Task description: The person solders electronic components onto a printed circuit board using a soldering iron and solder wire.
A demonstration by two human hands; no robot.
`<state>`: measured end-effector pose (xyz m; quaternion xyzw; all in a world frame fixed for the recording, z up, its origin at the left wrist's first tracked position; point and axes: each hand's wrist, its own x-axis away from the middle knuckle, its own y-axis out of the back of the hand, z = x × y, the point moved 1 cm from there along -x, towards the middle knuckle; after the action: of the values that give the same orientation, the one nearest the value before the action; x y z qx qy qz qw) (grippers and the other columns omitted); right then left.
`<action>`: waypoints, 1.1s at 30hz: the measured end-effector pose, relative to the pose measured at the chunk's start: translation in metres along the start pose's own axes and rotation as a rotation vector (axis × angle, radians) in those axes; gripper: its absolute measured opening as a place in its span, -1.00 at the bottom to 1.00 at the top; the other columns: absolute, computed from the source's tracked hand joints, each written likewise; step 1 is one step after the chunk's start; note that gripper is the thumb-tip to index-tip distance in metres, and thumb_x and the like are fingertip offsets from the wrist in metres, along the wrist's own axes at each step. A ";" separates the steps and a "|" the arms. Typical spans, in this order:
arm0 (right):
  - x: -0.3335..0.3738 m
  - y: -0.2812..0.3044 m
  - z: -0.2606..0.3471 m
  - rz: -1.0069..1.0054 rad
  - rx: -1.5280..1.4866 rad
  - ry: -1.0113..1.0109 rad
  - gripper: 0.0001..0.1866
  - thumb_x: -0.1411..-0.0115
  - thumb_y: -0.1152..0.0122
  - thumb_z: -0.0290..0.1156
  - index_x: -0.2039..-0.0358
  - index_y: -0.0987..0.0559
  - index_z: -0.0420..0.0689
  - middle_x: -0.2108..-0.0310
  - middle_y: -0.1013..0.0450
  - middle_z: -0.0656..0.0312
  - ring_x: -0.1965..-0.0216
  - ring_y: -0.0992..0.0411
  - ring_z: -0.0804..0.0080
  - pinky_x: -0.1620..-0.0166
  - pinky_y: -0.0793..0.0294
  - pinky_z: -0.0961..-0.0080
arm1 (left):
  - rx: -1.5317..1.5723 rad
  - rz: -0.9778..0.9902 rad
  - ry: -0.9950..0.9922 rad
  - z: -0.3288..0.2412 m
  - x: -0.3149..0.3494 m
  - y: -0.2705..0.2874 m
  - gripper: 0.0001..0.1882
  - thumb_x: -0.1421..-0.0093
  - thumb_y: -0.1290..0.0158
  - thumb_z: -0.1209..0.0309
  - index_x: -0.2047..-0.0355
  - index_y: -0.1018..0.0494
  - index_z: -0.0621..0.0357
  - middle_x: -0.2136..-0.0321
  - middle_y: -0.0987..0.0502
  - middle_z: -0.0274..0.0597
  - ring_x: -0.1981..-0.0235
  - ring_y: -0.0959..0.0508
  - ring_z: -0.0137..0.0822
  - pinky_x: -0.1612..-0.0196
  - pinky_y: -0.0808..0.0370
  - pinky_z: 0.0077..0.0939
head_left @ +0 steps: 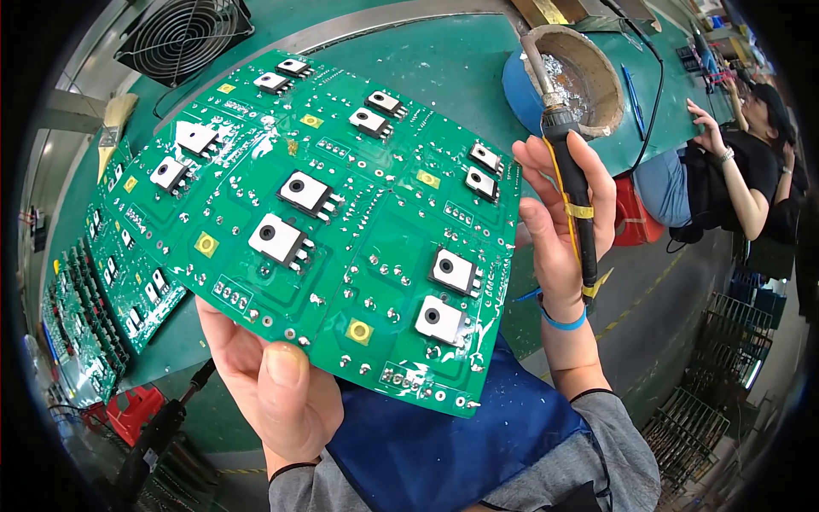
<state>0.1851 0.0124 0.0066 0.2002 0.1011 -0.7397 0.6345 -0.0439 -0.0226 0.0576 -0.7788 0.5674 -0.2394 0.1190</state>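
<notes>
A large green circuit board [401,247] is held up tilted in front of me, its upper face carrying several white-and-black transistors, yellow-ringed holes and shiny solder joints. My left hand [286,388] grips its lower left edge, thumb on the near side and the other fingers hidden beneath. My right hand [554,243] is closed around a soldering iron [577,183] with a black handle and yellow tape. The iron's metal tip points up, away from the board, over a round bowl [607,85]. Fingers of the right hand are beside the board's right edge; whether they touch it I cannot tell.
More boards [136,269] and an upright row of boards [81,328] stand at the left. A black fan [188,38] and a brush [118,111] lie beyond. Near the bowl is a blue pen [634,102]. A black cable [657,111] curves past it. Another person [751,171] sits at right.
</notes>
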 end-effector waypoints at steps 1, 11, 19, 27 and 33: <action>0.001 0.000 -0.001 -0.002 -0.006 -0.009 -0.33 -0.03 -0.26 -0.62 -0.16 -0.20 -0.24 0.00 -0.36 -0.06 -0.04 -0.38 0.15 -0.09 -0.40 0.34 | 0.002 -0.001 0.002 0.001 0.000 -0.001 -0.12 0.05 -0.24 0.27 -0.20 -0.01 0.24 -0.06 -0.31 -0.10 -0.05 -0.38 -0.23 -0.11 -0.34 -0.29; 0.000 -0.004 -0.007 0.003 -0.020 -0.032 -0.36 -0.05 -0.25 -0.60 -0.14 -0.22 -0.24 0.01 -0.38 -0.04 -0.03 -0.39 0.17 -0.07 -0.40 0.36 | 0.002 -0.008 -0.003 0.001 0.003 -0.001 -0.07 0.07 -0.27 0.31 -0.22 0.03 0.23 -0.10 -0.27 -0.10 -0.10 -0.34 -0.23 -0.14 -0.31 -0.26; 0.001 -0.006 -0.011 0.006 -0.026 -0.020 -0.38 -0.07 -0.24 -0.57 -0.14 -0.22 -0.25 0.02 -0.38 -0.05 -0.03 -0.39 0.17 -0.07 -0.40 0.36 | 0.048 0.011 -0.022 0.005 0.005 0.000 -0.10 0.03 -0.25 0.38 -0.23 0.04 0.22 -0.11 -0.26 -0.12 -0.12 -0.32 -0.22 -0.16 -0.28 -0.24; -0.004 -0.008 -0.016 0.035 0.015 -0.021 -0.43 -0.12 -0.13 -0.64 -0.16 -0.22 -0.25 0.02 -0.39 -0.05 -0.04 -0.38 0.20 -0.10 -0.36 0.35 | 0.025 0.192 -0.082 0.016 -0.005 0.004 -0.34 -0.17 0.02 0.44 -0.23 0.04 0.19 -0.04 -0.31 -0.11 0.06 -0.46 -0.30 0.05 -0.47 -0.41; -0.005 -0.011 -0.017 0.036 0.074 -0.029 -0.46 -0.13 -0.07 -0.67 -0.15 -0.23 -0.26 0.03 -0.40 -0.05 -0.04 -0.39 0.22 -0.10 -0.36 0.37 | 0.041 0.189 -0.058 0.018 -0.007 -0.002 -0.48 -0.19 0.05 0.48 -0.14 -0.07 0.17 0.07 -0.39 -0.15 0.18 -0.51 -0.38 0.17 -0.52 -0.49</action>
<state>0.1774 0.0258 -0.0080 0.2148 0.0610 -0.7342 0.6412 -0.0345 -0.0169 0.0413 -0.7257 0.6298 -0.2161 0.1732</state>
